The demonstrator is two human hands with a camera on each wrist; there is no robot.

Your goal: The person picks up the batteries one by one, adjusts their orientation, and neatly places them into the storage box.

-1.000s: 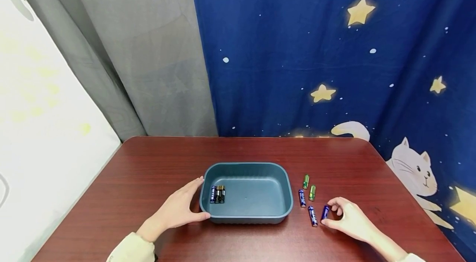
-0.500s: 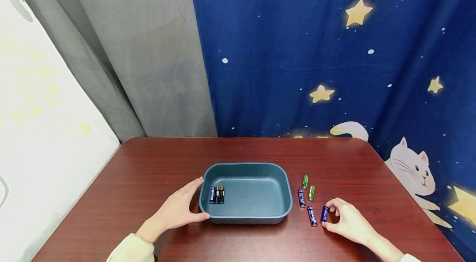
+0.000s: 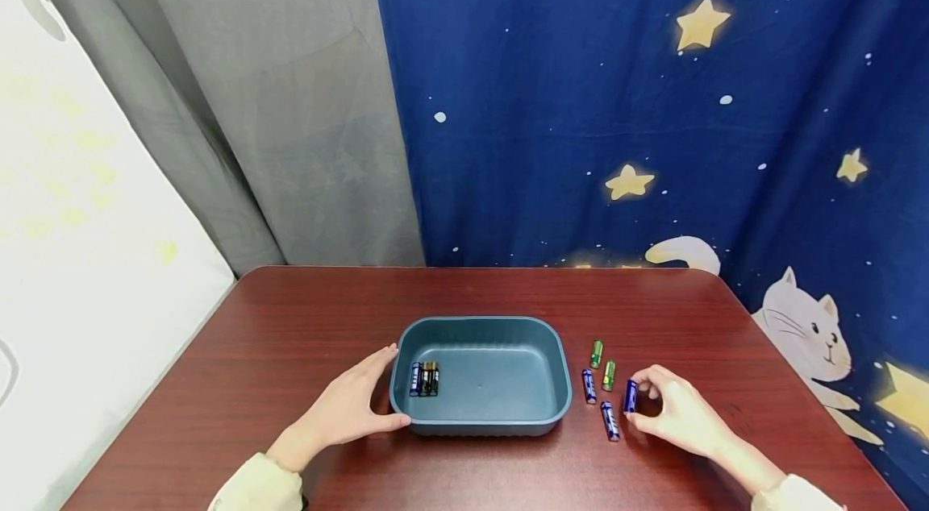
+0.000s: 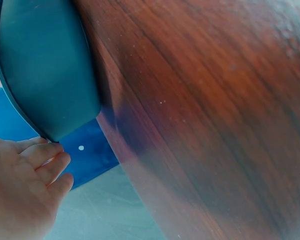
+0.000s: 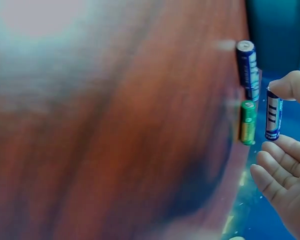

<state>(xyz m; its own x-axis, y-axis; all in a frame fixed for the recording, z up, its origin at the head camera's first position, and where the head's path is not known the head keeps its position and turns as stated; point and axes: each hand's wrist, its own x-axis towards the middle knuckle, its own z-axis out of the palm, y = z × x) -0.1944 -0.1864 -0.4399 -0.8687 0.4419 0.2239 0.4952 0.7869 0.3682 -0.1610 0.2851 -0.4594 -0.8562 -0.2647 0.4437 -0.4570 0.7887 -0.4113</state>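
Note:
A blue battery (image 3: 631, 396) is pinched lengthwise between the thumb and fingertips of my right hand (image 3: 678, 414). In the right wrist view this battery (image 5: 273, 114) shows apart from the tabletop, thumb at one end and a finger at the other. My left hand (image 3: 348, 406) spans the left end of a blue-green plastic bin (image 3: 481, 424), its thumb at the front corner and extended fingertips at the rim. Inside, at the left, several batteries (image 3: 424, 379) lie side by side, blue and black-gold. Two blue batteries (image 3: 610, 421) and two green batteries (image 3: 609, 375) lie right of the bin.
The bin stands on a dark red wooden table (image 3: 327, 293) with rounded far corners. Behind hang a grey curtain (image 3: 290, 92) and a blue starry curtain (image 3: 544, 92). A pale surface (image 3: 87, 253) is at the left.
My right hand has raised the blue battery and moved slightly away from me and to the left. My left hand and the bin stay in place.

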